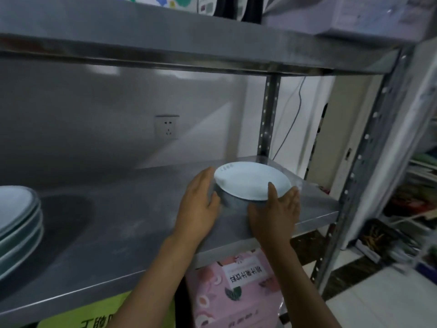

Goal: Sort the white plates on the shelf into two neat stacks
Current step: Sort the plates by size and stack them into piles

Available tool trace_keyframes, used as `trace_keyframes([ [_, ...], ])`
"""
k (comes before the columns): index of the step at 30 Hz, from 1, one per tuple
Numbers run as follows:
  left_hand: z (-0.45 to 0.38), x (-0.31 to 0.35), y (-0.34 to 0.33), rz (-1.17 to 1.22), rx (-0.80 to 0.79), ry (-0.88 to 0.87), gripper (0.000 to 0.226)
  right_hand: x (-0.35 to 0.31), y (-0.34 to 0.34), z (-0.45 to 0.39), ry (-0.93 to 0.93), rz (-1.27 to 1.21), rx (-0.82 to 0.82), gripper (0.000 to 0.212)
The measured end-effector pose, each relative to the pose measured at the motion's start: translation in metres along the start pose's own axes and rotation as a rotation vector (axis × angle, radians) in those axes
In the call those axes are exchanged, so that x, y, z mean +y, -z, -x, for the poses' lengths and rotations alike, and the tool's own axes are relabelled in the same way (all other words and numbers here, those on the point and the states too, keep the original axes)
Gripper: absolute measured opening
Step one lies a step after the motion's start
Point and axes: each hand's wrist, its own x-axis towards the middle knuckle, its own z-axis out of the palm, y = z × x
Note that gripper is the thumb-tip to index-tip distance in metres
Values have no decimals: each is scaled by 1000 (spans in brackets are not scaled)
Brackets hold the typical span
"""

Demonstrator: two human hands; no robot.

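A stack of small white plates (250, 181) stands on the right part of the steel shelf (113, 223). My left hand (201, 207) lies flat against the stack's left side with straight fingers. My right hand (276, 209) cups its front right side, thumb up on the top plate's rim. A second stack of larger white plates (16, 216) sits at the shelf's far left edge, partly cut off by the frame.
An upper steel shelf (189, 48) hangs close overhead, carrying boxes. Perforated metal posts (268, 114) stand behind and to the right of the small stack. A pink printed bag (234, 292) and a green box (89, 316) sit below the shelf.
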Motion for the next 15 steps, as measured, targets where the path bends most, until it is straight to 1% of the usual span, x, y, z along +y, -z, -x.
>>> trace_keyframes([
  [5,0,0,-6,-20,-75,-69,64,0,-2,-2,-43,29,-36,68],
  [9,0,-2,-7,-16,-75,-54,65,-1,-1,-3,-53,66,-71,59],
  [15,0,-4,-7,-14,-87,-43,62,1,-4,-3,-36,22,1,49],
])
